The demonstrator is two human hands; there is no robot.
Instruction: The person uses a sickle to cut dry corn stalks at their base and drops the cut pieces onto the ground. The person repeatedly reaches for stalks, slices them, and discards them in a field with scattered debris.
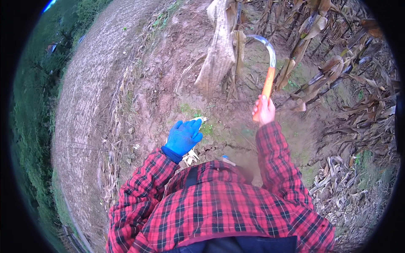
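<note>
Head view: right hand [264,111] clutches a sickle [268,80], left hand [182,137], fingers parted, covers pale husk [190,158], grip unclear to me, dry cornstalks [333,66] standing uncut.

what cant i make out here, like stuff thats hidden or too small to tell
Head view: the tip of the sickle; a dry leaf seems to cover it.
Head view: part of the sickle's handle, hidden by the right hand.
Head view: the full shape of the pale thing at the left hand, which seems to cover part.
Head view: the blue bit by the shirt, too small to identify.
</note>
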